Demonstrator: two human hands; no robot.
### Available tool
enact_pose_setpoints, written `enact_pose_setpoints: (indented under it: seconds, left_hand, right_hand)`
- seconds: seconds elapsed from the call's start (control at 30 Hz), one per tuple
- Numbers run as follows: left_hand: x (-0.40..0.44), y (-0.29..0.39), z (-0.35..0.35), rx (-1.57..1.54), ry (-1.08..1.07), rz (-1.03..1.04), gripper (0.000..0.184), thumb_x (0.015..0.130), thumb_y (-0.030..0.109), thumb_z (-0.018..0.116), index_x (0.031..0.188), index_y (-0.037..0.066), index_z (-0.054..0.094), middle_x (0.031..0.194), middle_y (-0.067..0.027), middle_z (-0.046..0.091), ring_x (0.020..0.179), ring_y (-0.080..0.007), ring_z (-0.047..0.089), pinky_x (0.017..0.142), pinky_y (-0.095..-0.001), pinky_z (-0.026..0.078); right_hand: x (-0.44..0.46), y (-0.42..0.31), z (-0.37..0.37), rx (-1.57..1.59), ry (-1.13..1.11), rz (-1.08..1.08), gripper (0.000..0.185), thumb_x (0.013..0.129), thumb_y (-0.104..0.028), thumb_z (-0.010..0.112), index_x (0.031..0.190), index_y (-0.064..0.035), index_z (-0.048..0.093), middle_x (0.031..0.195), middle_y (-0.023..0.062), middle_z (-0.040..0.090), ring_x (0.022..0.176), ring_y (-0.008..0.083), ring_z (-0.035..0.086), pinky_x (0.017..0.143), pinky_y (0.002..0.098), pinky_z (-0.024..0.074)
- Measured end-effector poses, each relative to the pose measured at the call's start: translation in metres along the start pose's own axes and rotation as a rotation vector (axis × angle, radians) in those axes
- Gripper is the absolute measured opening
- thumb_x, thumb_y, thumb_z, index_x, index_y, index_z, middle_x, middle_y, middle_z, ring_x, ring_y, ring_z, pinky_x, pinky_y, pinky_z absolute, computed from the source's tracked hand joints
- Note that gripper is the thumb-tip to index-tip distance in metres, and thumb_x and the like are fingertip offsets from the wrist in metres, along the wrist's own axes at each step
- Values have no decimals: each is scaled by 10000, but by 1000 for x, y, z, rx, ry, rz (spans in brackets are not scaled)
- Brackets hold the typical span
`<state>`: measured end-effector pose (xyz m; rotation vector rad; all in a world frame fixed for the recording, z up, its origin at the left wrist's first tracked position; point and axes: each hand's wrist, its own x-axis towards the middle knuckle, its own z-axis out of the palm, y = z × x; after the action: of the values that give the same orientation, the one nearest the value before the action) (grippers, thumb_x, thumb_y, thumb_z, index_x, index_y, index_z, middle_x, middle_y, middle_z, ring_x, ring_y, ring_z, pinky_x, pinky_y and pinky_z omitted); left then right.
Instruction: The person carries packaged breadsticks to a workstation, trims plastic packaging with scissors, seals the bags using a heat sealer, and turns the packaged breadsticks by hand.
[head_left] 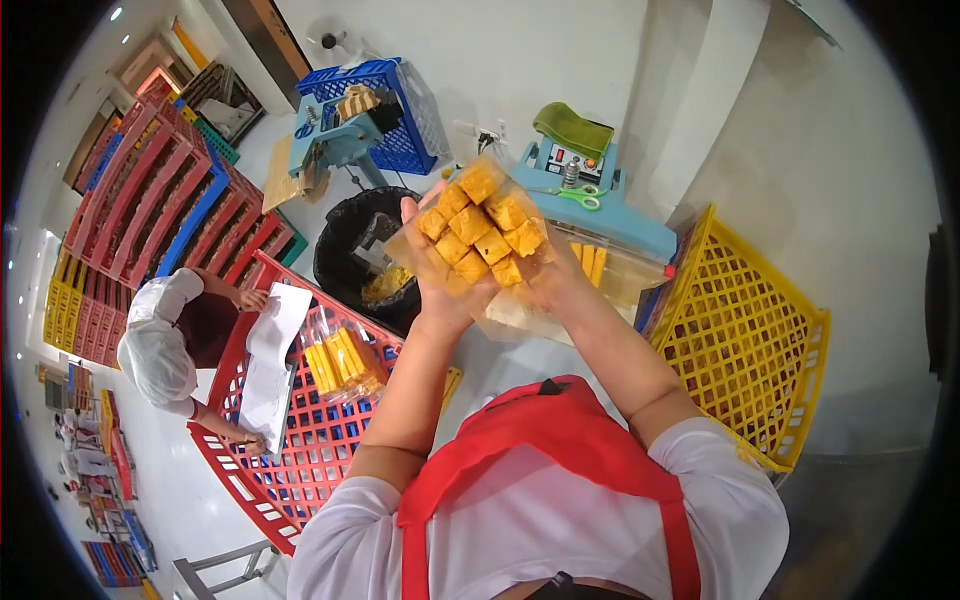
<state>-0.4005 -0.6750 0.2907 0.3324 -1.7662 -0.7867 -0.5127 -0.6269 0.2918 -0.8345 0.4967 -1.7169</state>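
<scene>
A clear plastic pack of orange-yellow blocks (470, 224) is held up in front of my body, its block ends facing the camera. My left hand (440, 275) supports it from the left and below, with fingers showing at its upper left edge. On the other side my right hand (553, 270) is wrapped against the pack, its fingers partly hidden by the plastic. Behind the pack is a light-blue sealing machine (640, 228) with green-handled scissors (588, 198) and a green cloth (573, 131) on top. More yellow sticks (590, 262) lie beside the machine.
A red crate (300, 430) at the left holds packed yellow sticks (340, 357); a co-worker (160, 335) handles papers (270, 365) over it. A black-lined bin (345, 240), a yellow crate (740, 330), a blue crate (400, 120) and stacked red crates (150, 200) stand around.
</scene>
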Motion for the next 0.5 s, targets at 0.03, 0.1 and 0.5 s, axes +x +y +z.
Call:
enact_pose_setpoints:
  seconds: [0.03,0.1,0.5]
  left_hand:
    - [0,-1,-2,45,8,7,1059,628,70,727,1325,142,-68,1247,-129,324,1171,-234,350,987,-371,289]
    - [0,-2,-3,-98,41,-26,1037,634,118,733,1324,124,-42,1239,-125,335,1185,-225,330,1000,-369,266]
    - [21,-14,-64,108,-393,-269,1004,561,136,755,1356,95,144,1365,-166,172,1273,-292,164,1023,-361,175]
  right_hand:
    - [2,1,2,-7,-22,-7,434,880,-341,401,1210,-59,406,1145,53,510,1015,153,516,841,321,437]
    - [6,-1,9,-29,-22,16,443,880,-344,400,1214,-53,401,1149,59,509,1020,154,518,847,318,436]
    - [39,54,-13,383,-31,233,412,866,-365,413,1181,-99,418,1148,59,494,1003,196,520,853,375,431]
